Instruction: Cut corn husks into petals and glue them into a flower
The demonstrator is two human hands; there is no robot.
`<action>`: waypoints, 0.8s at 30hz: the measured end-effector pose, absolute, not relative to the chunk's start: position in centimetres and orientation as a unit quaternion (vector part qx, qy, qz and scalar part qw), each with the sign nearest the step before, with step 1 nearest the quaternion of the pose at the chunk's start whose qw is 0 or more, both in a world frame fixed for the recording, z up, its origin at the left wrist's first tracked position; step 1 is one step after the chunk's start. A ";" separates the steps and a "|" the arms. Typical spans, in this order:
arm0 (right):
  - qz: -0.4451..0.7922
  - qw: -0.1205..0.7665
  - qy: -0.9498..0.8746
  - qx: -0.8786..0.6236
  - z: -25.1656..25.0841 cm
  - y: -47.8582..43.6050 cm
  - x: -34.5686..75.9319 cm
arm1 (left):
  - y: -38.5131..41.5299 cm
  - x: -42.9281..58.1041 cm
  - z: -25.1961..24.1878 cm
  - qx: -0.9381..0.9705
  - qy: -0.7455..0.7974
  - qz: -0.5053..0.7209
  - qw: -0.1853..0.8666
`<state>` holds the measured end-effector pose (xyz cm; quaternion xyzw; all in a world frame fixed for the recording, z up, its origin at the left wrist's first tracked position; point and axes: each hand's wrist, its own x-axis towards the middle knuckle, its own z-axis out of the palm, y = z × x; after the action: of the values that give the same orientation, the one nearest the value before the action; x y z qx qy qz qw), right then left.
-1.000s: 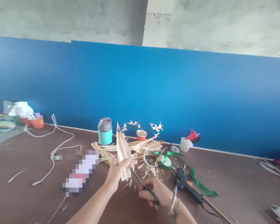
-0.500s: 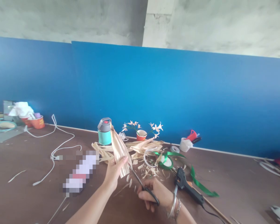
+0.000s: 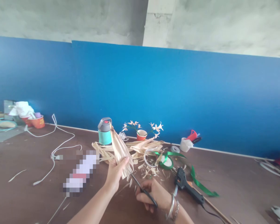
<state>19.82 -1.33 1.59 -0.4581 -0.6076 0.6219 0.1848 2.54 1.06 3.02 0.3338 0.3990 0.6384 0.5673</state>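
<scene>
My left hand is closed on a long dried corn husk, holding it upright and tilted to the left above the brown table. Black-handled scissors are gripped in my right hand, and their blades point up-left to the husk's lower edge. Small husk clippings lie on the table just beyond the scissors. A bracelet circles my right wrist.
A pile of husks, a teal flask, a red cup of husk flowers, green ribbon, tape rolls and a black glue gun lie around. White cables run at the left. The blue wall stands behind.
The husk has tilted to the left and dropped a little in my left hand. My right hand with the scissors has shifted slightly left, toward the husk's base.
</scene>
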 end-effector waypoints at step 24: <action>0.615 0.190 -0.612 -0.460 1.9 -1.6 19.7 | 0.7 3.0 3.2 0.326 0.398 0.641 0.569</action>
<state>19.69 -1.55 1.92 -0.4598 -0.6120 0.6149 0.1897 3.00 0.71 3.21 0.3259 0.3977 0.6413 0.5695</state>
